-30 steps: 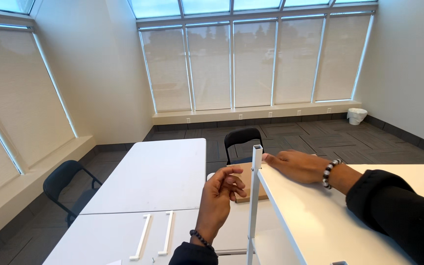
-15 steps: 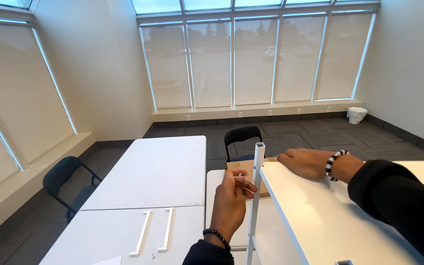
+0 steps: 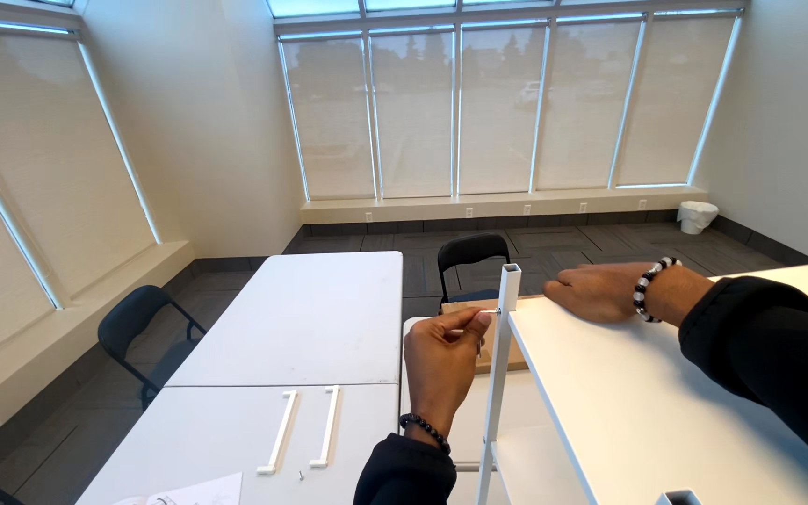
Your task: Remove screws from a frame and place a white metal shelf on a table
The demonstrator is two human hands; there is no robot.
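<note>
My left hand (image 3: 443, 360) pinches a small screw against the side of a white square metal post (image 3: 501, 374), near the post's top. The post stands upright at the corner of a white shelf board (image 3: 628, 402). My right hand (image 3: 598, 292) lies flat, palm down, on the far end of that board, just right of the post's open top. It wears a black and white bead bracelet. A dark bead bracelet is on my left wrist.
Two white folding tables (image 3: 301, 327) stand to the left. On the near one lie two white bars (image 3: 303, 430), a small screw and a paper sheet (image 3: 189, 491). Black chairs (image 3: 147, 327) sit at the left and behind the post. A bin (image 3: 699, 217) stands by the windows.
My left hand has risen and brought the screw up to the post's upper side. My right hand has slid a little to the right along the board. The view has tilted upward.
</note>
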